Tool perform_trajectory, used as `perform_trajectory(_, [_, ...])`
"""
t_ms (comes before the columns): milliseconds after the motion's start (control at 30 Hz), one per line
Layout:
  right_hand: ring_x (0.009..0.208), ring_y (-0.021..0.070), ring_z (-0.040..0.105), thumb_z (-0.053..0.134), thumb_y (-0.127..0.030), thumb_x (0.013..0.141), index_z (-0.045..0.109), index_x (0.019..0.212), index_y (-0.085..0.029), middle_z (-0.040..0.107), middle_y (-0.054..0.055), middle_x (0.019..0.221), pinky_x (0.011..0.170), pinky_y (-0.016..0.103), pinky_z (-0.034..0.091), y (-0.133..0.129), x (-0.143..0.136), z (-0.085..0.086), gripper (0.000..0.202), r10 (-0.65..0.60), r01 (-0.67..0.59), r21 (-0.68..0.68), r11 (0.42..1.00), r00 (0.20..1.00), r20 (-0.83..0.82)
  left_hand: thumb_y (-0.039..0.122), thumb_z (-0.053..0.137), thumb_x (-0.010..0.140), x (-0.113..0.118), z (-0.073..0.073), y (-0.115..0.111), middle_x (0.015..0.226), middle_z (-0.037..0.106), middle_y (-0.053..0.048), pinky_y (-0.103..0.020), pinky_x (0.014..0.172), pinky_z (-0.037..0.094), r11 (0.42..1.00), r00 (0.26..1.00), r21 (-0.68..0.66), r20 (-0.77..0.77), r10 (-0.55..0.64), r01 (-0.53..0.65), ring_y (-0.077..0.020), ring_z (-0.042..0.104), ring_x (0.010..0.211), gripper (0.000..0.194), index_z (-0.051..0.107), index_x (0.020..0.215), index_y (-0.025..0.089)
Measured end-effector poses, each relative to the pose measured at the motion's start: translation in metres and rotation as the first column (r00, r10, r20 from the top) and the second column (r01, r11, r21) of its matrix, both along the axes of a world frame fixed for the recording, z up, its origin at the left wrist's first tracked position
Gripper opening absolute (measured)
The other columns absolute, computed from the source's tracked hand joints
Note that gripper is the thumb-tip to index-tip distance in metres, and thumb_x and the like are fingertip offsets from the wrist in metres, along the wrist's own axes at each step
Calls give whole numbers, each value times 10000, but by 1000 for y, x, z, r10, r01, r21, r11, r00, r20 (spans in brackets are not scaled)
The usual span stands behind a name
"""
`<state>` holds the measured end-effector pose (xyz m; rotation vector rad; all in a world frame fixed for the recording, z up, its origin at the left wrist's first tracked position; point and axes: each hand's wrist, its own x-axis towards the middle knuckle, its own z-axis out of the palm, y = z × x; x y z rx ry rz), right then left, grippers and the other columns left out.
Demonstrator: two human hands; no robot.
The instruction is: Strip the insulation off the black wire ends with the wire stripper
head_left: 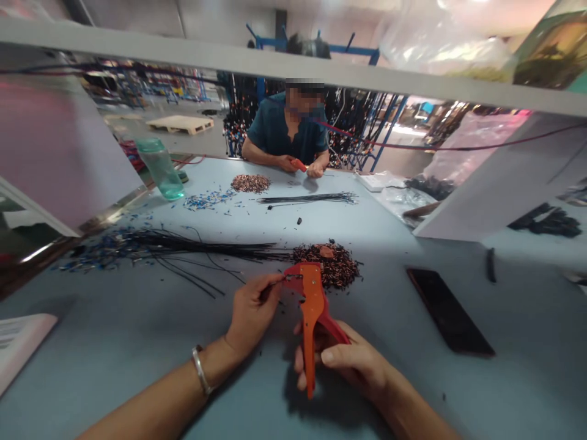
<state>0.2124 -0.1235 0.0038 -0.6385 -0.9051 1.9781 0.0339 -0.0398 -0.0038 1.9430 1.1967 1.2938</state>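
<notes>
My right hand (353, 360) is wrapped around the handles of an orange and red wire stripper (312, 299), which stands nearly upright with its jaws at the top. Thumb and fingertips of my left hand (254, 305) are pinched together at the left side of those jaws. A thin dark wire seems to be between them, mostly hidden by the fingers. Behind the left hand lies a bundle of long black wires (211, 247), with blue tips at its left end. A heap of small dark cut pieces with copper-coloured ends (337, 272) sits just behind the tool's head.
A dark phone (449, 311) lies at the right. Across the table a co-worker (293, 131) holds another orange tool, near a second wire bundle (312, 198) and a copper-coloured heap (250, 183). A green bottle (160, 168) stands back left. White panels (495, 183) flank the table.
</notes>
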Motion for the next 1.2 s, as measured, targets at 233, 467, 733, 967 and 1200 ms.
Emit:
perform_trajectory(233, [618,209,700,683,-237,706,583,1053,-126,713,90,776,610,321,532,-1,-1,-1,377,-36,36,-5,999,999,-20,196,557,846,1,1,-3,672,682,2,-206,575,473,997,996,68,-78,37,-31,-124,613,591,178,733,866,185])
perform_trajectory(467, [617,213,700,672,-251,712,584,1049,-124,706,82,748,603,313,523,-2,-2,-4,371,-42,41,-23,999,999,-29,209,557,862,-1,4,-1,662,632,4,-201,560,451,998,994,66,-112,14,-7,-124,579,589,167,723,846,200])
perform_trajectory(733, [619,214,702,636,-261,729,580,1029,-120,692,69,693,628,306,505,0,1,1,336,-20,18,-54,998,999,-38,195,560,870,-1,5,1,673,607,5,-193,547,454,1000,998,17,-52,-21,22,-123,574,595,153,705,821,196])
perform_trajectory(967, [663,186,677,668,-326,810,543,1040,-129,699,78,772,686,337,507,-9,6,5,328,-29,39,-110,993,995,96,141,550,878,-3,3,1,691,587,7,-181,556,445,997,996,-23,-40,-80,79,-115,565,613,151,691,860,190])
perform_trajectory(1200, [611,172,672,712,-384,771,540,1017,-128,681,64,722,577,282,516,-9,0,-2,395,-97,106,-136,985,993,73,140,553,885,-1,3,3,694,577,20,-177,584,433,997,996,-20,-35,-78,77,-109,556,631,122,657,844,189])
